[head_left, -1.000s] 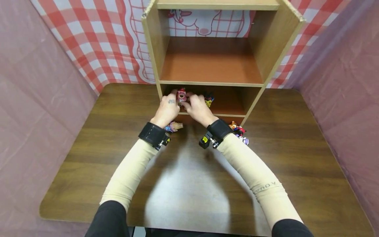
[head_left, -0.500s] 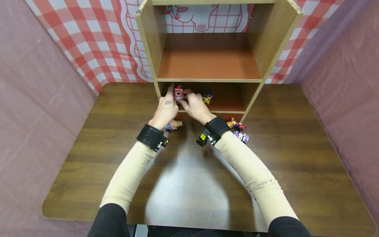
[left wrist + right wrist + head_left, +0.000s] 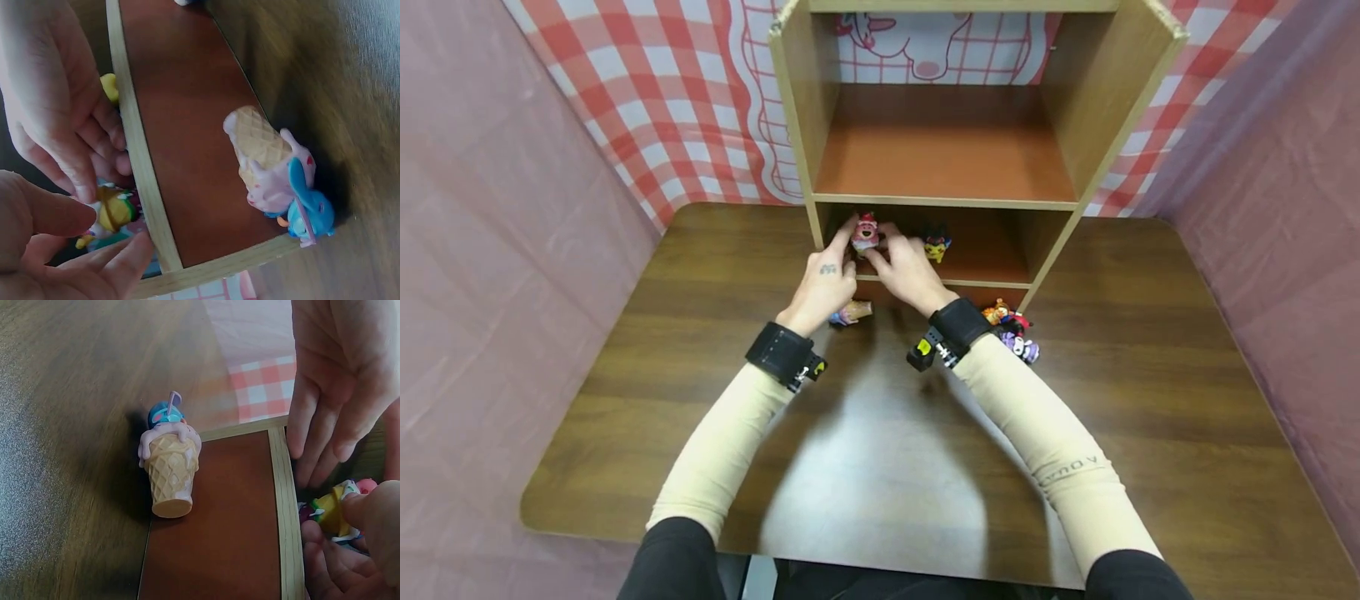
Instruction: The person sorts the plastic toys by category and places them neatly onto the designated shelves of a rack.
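Observation:
In the head view a small pink bear figure (image 3: 866, 233) in a red hat stands upright near the left end of the lower shelf (image 3: 985, 258). My right hand (image 3: 912, 267) pinches it from the right, its thumb against the yellow and white back in the right wrist view. My left hand (image 3: 822, 283) lies along its other side, index finger straight and close to it; whether that finger touches is unclear. To the right on that shelf stands a yellow figure with a dark top (image 3: 936, 243). An ice-cream-cone figure (image 3: 262, 159) with a blue character lies below, before the shelf.
Several small figures, orange (image 3: 997, 312) and purple (image 3: 1021, 346) among them, lie by the shelf unit's right front corner. The wooden shelf unit (image 3: 947, 202) has side walls close to my left hand. A brown table (image 3: 647, 400) lies under my forearms.
The left hand has drawn slightly back from the bear figure, its index finger straighter. My right hand stays at the figure. The head view has shifted slightly.

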Available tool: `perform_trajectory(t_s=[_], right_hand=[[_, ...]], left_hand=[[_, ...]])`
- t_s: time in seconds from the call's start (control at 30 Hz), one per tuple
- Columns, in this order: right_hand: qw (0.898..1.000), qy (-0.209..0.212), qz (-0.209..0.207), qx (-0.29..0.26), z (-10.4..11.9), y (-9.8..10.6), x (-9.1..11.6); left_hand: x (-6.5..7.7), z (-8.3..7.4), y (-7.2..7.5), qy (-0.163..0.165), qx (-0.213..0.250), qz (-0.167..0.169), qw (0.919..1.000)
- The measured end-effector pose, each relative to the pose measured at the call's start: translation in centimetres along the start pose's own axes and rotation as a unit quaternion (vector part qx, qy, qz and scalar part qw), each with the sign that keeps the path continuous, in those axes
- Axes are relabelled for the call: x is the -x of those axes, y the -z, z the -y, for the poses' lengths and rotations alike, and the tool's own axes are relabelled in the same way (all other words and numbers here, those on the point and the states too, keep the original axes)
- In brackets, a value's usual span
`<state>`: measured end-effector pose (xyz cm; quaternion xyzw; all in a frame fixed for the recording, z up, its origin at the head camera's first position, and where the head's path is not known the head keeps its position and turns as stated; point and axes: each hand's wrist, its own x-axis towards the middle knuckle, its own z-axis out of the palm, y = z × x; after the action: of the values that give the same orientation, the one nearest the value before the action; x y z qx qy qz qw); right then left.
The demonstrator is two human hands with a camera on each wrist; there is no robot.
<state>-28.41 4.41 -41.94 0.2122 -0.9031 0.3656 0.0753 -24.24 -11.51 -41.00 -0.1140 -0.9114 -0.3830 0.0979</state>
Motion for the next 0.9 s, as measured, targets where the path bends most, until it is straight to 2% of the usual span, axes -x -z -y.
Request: perform_trajectory(t_s=[0.13, 0.3, 0.43, 0.57, 0.67, 0.77, 0.9], right_hand=[[1.0, 0.0, -0.002, -0.004, -0.1, 0.1, 0.1], [1.0, -0.004, -0.01, -0.022, -0.1, 0.1, 0.4], [0.999, 0.0, -0.017, -0.043, 0.1, 0.2, 1.2], [0.998, 0.01, -0.025, -0.058, 0.0, 0.3, 2.2], [0.997, 0.029, -0.032, -0.067, -0.2, 0.3, 2.9], [0.994, 0.075, -0.032, -0.066, -0.5, 0.2, 3.4], [0.986, 0.159, 0.01, -0.039, -0.7, -0.2, 3.8]], left_hand=[[0.6, 0.0, 0.2, -0.008, 0.032, -0.006, 0.9994], [1.8, 0.5, 0.2, -0.04, 0.075, -0.027, 0.996], [2.8, 1.1, 0.0, -0.05, 0.077, -0.056, 0.9942], [3.5, 2.0, 0.1, -0.018, 0.046, -0.072, 0.9962], [3.8, 2.7, 0.4, 0.028, 0.028, -0.046, 0.9982], [3.9, 3.5, 0.7, 0.068, 0.007, -0.009, 0.9976], [3.7, 4.6, 1.0, 0.098, -0.022, 0.022, 0.9947]])
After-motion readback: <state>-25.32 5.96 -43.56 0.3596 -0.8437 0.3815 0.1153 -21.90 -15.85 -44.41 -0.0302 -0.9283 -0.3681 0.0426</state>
